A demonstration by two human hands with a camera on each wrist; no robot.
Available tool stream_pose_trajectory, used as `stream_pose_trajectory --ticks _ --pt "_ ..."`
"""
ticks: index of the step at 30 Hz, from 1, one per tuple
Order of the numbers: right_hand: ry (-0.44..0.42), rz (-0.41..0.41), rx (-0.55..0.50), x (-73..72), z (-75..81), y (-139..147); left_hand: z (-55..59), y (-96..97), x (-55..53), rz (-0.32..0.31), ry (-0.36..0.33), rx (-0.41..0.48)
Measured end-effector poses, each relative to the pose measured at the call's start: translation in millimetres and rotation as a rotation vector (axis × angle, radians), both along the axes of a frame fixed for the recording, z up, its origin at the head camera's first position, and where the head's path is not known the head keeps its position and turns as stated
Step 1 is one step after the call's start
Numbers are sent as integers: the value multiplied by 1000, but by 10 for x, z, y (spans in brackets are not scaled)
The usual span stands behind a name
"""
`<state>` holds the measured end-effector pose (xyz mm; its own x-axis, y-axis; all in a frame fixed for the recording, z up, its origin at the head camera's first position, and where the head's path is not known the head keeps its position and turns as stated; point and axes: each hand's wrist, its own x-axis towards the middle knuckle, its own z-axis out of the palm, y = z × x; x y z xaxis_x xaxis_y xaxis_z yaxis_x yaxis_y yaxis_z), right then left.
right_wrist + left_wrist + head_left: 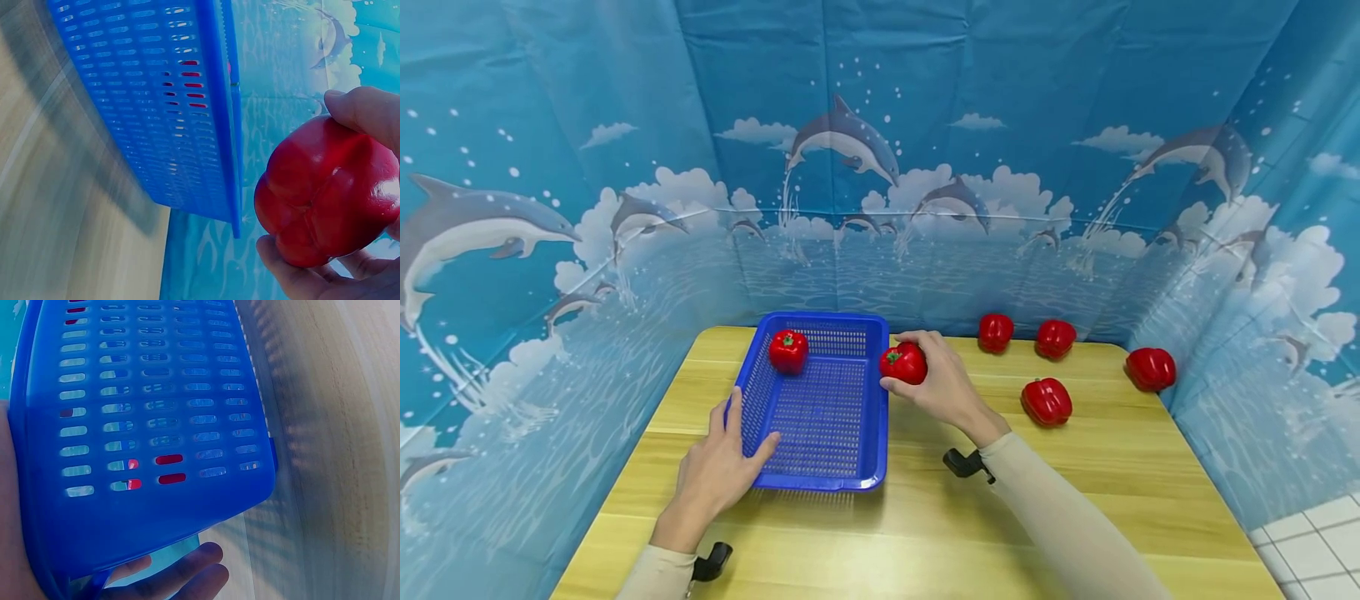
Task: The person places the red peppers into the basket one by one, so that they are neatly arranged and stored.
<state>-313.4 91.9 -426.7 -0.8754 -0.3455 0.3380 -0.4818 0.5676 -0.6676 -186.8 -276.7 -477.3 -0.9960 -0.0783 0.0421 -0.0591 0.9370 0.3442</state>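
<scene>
A blue plastic basket (817, 417) with slotted walls stands on the table. Inside it, at the back left corner, is a red bell pepper (788, 352) with a green stem. My left hand (715, 462) holds the basket's left rim near the front, thumb over the inner side and fingers outside. My right hand (942, 379) grips another red bell pepper (903, 364) between thumb and fingers, beside the basket's right rim. In the right wrist view the held pepper's lobed bottom (306, 203) faces the camera, apart from the basket wall (150, 112).
More red bell peppers lie at the right: two at the back edge (996, 333), one nearer (1047, 402) and one at the right edge (1151, 369). A wooden table (985, 533) carries everything. A blue dolphin-print curtain (850, 267) hangs behind it.
</scene>
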Motion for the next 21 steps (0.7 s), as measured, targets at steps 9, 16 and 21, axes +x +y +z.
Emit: stream_pose_trajectory --ticks 9,16,21 --pt "0 26 -12 -41 23 -100 3 3 -1 1 4 0" --pt "-29 25 -51 -71 2 -169 -1 2 4 2 -10 8" --pt "-37 23 -60 -104 -8 -209 -6 2 2 1 3 1"
